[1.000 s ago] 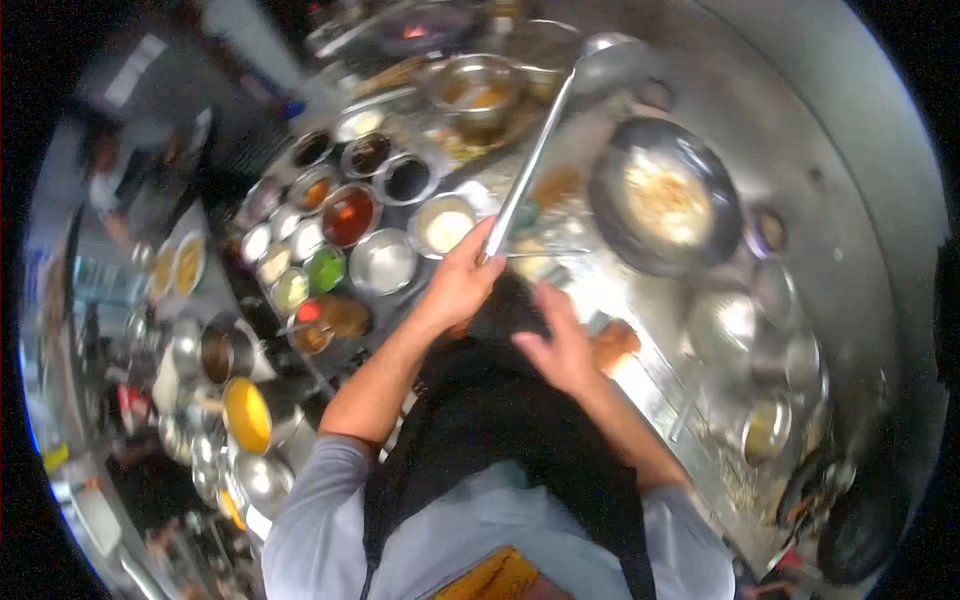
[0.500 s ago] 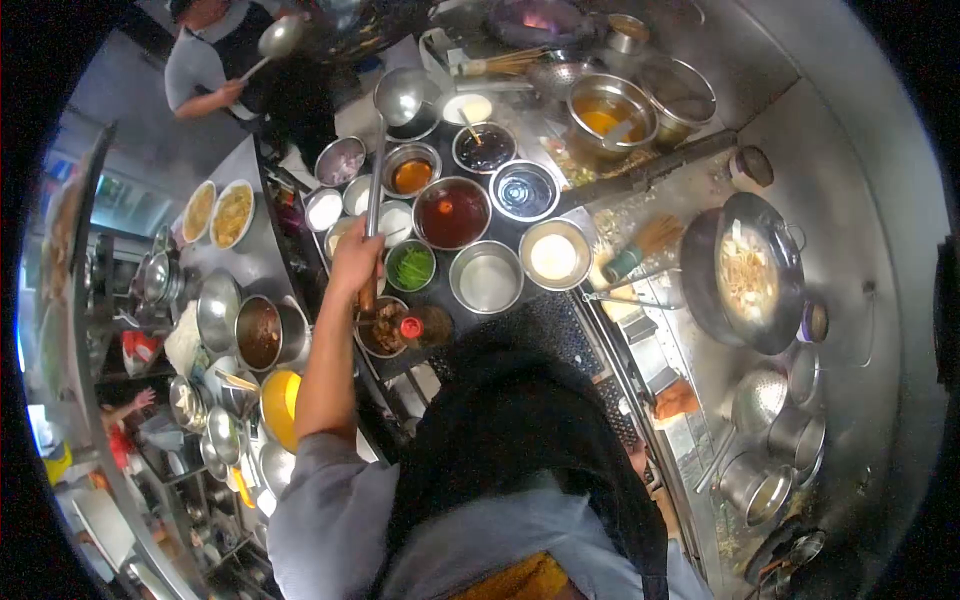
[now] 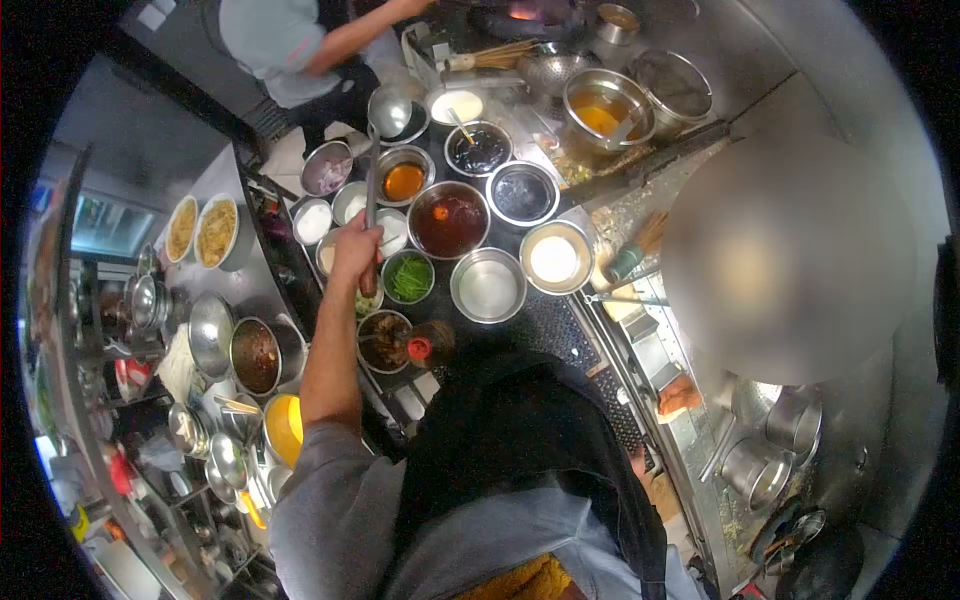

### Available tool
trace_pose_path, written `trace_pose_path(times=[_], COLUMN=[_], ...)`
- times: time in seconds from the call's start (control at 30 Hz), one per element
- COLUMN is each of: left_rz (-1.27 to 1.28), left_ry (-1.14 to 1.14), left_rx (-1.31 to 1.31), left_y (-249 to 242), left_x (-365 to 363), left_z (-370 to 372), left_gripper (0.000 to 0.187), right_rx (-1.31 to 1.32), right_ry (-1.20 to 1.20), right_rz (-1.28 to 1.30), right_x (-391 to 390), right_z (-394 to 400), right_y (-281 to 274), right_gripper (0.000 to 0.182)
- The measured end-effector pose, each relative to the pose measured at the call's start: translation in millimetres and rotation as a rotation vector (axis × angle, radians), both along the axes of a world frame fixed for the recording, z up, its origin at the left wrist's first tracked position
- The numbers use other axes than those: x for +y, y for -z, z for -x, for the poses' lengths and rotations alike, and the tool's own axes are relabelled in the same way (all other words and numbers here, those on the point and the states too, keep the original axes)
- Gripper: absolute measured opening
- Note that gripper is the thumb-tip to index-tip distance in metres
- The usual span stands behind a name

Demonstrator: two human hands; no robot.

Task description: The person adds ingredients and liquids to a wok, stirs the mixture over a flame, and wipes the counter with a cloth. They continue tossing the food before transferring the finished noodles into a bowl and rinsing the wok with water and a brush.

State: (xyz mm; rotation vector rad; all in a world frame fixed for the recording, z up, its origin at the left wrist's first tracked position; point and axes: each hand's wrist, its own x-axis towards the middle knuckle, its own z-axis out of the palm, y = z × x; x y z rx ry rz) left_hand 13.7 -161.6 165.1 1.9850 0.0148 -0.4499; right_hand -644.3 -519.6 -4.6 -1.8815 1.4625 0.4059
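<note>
My left hand (image 3: pixel 357 248) is closed around the handle of a long metal ladle (image 3: pixel 372 185). The ladle's round bowl (image 3: pixel 388 108) rests over a dark-filled pot at the far end of the seasonings. Under and beside this hand stand a bowl of chopped green herbs (image 3: pixel 409 277) and small bowls of white seasoning. Red-brown sauce fills a larger pot (image 3: pixel 449 220) to its right. Nearer my body are a bowl of brown pieces (image 3: pixel 384 341) and a red-capped bottle (image 3: pixel 420 348). Only a sliver of my right hand (image 3: pixel 638 462) shows beside my apron; its fingers are hidden.
A grey blur (image 3: pixel 770 265) covers the wok area on the right. Metal pots (image 3: pixel 756 474) stand below it. At the back are a pot of yellow liquid (image 3: pixel 605 112) and a lit burner (image 3: pixel 525 12). Another person (image 3: pixel 275 50) stands at far left, near noodle bowls (image 3: pixel 216 232).
The other person has moved rightward, one arm now stretched out, and their ladle no longer shows. A blur now hides the wok. My left hand still grips the ladle in nearly the same place.
</note>
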Motion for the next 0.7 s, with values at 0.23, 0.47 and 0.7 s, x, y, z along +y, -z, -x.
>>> trace_pose_path(times=[0.23,0.47,0.7], left_rz=[0.125,0.363,0.346], left_ry=[-0.013,-0.091,-0.103], left_rx=[0.066,0.189,0.142], left_y=[-0.4,-9.1,-22.3], left_x=[0.5,0.1,1.9], left_z=[-1.8,3.4,11.5], left_gripper=[0.02,0.017,0.04], right_rx=[0.204,-0.035,0.065], right_ry=[-0.124,0.018,0.196], right_rz=[0.064,0.043,-0.052], right_x=[16.4,19.4,19.5], right_z=[-36.7,-27.1,-29.0], right_y=[-40.7,-35.3,-40.4], right_gripper=[0.041,0.047,0.062])
